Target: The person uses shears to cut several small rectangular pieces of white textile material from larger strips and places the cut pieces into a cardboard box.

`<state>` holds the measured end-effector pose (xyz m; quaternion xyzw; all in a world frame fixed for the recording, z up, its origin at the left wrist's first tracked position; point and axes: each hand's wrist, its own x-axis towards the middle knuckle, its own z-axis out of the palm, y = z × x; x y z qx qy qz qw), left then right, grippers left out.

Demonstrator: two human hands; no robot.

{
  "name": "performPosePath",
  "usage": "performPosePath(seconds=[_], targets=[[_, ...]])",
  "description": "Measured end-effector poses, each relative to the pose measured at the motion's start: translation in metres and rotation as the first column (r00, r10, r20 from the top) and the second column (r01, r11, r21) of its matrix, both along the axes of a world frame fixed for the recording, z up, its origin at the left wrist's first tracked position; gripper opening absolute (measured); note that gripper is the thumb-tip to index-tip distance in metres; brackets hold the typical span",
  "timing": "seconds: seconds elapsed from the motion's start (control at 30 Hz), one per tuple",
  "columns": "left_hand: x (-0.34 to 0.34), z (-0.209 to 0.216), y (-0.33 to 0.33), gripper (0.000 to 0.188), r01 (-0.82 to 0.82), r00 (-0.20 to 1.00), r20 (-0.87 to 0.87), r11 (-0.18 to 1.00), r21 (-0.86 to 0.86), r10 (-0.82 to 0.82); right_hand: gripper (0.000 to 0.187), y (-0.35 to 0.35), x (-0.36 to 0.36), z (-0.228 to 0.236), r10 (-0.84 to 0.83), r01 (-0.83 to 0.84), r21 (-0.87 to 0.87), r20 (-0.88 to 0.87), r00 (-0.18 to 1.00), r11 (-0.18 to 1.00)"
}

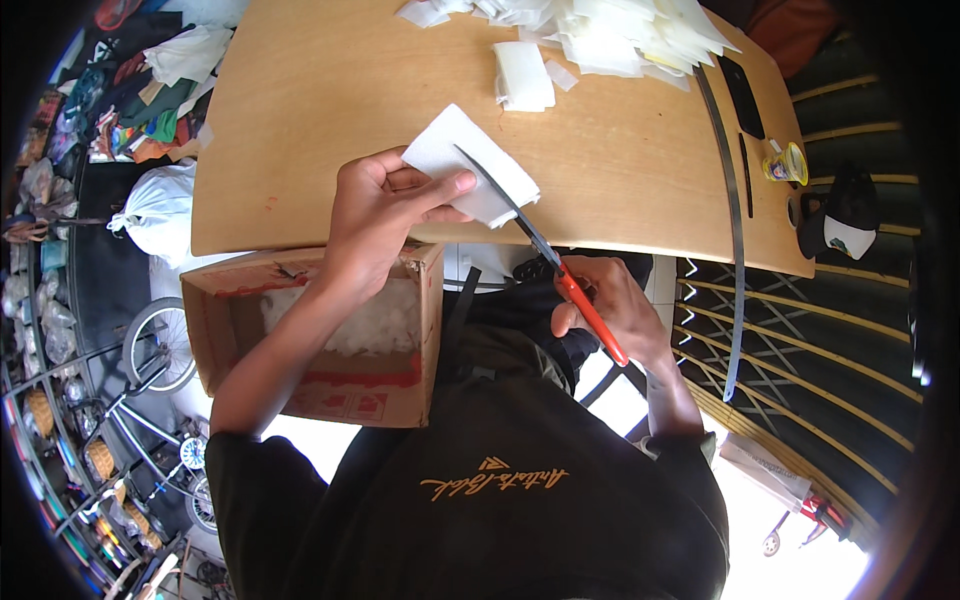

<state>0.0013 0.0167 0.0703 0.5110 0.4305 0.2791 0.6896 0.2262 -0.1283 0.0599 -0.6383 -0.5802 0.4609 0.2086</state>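
Over the table's near edge, my left hand (pixel 375 215) pinches a white folded sheet (pixel 447 132), thumb on top and fingers beneath. Whether it is cloth or paper I cannot tell. My right hand (pixel 622 300) grips scissors (pixel 600 325) by their red handles. The dark blades point up and left and lie across the sheet near its right side; one blade shows on top of it. Below my left forearm stands an open cardboard box (pixel 428 350) with white scraps (pixel 370 320) inside.
A heap of thin white sheets (pixel 620 35) covers the far side of the wooden table (pixel 300 120), with a small folded stack (pixel 522 78) before it. At the right lie a phone (pixel 740 95), a long flat strip (pixel 738 290), a yellow cup (pixel 785 165) and a cap (pixel 852 215).
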Motion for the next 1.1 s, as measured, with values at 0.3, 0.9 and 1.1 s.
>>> performPosePath(seconds=[0.3,0.9,1.1], targets=[[0.001,0.006,0.004,0.026,-0.006,1.0,0.005,0.999,-0.032,0.006,0.055,0.004,-0.007,0.005,-0.165,0.164,-0.017,-0.019,0.986,0.986],[0.004,-0.003,0.046,0.036,0.275,0.948,-0.107,0.941,-0.195,-0.299,0.054,0.031,-0.026,-0.021,-0.158,0.139,-0.106,-0.213,0.964,0.985],[0.0,-0.017,0.06,0.036,0.369,0.9,-0.162,0.906,-0.208,-0.404,0.06,0.031,-0.026,-0.021,-0.193,0.165,-0.195,-0.133,0.972,0.967]])
